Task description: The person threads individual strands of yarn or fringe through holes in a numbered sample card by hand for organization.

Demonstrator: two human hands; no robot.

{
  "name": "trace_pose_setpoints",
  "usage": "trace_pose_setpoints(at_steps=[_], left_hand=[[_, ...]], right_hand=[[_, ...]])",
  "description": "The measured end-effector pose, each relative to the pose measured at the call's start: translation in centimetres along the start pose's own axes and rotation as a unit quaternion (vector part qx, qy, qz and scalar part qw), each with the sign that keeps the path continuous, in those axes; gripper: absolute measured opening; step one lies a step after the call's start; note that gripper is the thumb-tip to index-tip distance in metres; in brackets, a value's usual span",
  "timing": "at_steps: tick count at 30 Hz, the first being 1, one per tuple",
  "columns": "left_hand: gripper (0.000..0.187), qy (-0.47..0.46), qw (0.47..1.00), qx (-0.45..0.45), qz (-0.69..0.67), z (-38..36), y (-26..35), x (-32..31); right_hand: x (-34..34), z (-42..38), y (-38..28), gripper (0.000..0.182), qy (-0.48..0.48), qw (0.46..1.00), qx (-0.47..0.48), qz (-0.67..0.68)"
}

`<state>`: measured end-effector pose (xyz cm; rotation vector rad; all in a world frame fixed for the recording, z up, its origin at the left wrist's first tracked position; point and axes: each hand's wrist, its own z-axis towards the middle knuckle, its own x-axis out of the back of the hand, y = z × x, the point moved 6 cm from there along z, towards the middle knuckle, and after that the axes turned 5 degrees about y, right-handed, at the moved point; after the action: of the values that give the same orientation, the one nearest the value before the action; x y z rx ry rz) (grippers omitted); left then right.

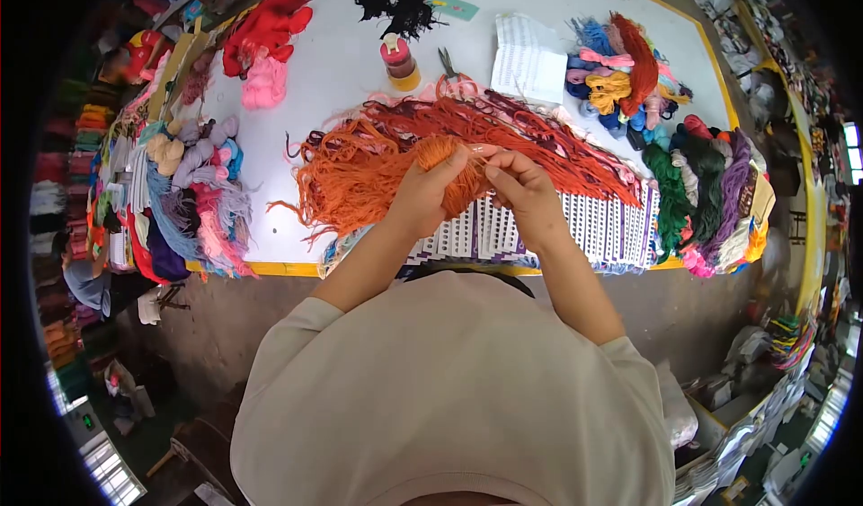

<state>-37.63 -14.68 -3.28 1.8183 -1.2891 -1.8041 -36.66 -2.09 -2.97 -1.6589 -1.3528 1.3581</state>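
A bundle of orange yarn point(355, 173) lies at the middle of the white table, its upper end raised between my hands. My left hand point(430, 187) is wrapped round that bundle, thumb on top. To its right, my right hand point(520, 191) pinches thin orange strands at the bundle's edge, thumb against the fingers. Behind both hands spreads a long heap of red and dark red yarn point(557, 151). Under and in front of my right hand lie white cards with rows of holes point(593, 227). Scissors point(447, 62) rest behind the red heap.
A jar with a pink lid point(398, 61), black yarn point(395, 3) and a printed sheet point(529, 57) lie toward the back. Red yarn point(270, 25) and pink yarn point(264, 81) are at back left. Coloured skeins point(710, 182) crowd the right edge. A person point(85, 281) is at far left.
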Motion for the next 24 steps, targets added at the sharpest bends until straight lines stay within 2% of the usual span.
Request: trace_pose_setpoints(at_steps=[9,11,14,17,20,22,24], left_hand=[[0.04,-0.004,1.0,-0.009,0.003,-0.5,-0.1,-0.4],[0.04,-0.009,1.0,-0.013,0.002,-0.4,0.0,-0.3],[0.042,-0.02,1.0,-0.01,-0.005,-0.3,-0.2,-0.1],[0.043,-0.015,1.0,0.021,-0.014,-0.3,-0.5,-0.6],[0.038,0.011,0.998,-0.022,0.066,-0.3,-0.4,-1.2],[0.04,0.014,0.994,-0.024,0.109,-0.2,-0.5,-1.3],[0.041,0.01,0.996,-0.011,0.092,0.0,-0.4,-0.9]], right_hand=[[-0.1,-1.0,0.3,0.009,0.003,0.999,0.0,0.038],[-0.1,-1.2,0.3,0.01,0.022,0.991,-0.039,0.128],[0.2,-1.0,0.6,0.01,0.014,0.985,-0.059,0.16],[0.4,-0.9,1.1,0.011,0.023,0.995,-0.057,0.083],[0.2,-1.1,0.8,0.011,0.052,0.997,-0.045,0.032],[0.2,-1.1,0.6,0.011,0.062,0.996,-0.048,0.046],[0.5,-1.0,0.7,0.01,0.071,0.994,-0.05,0.059]])
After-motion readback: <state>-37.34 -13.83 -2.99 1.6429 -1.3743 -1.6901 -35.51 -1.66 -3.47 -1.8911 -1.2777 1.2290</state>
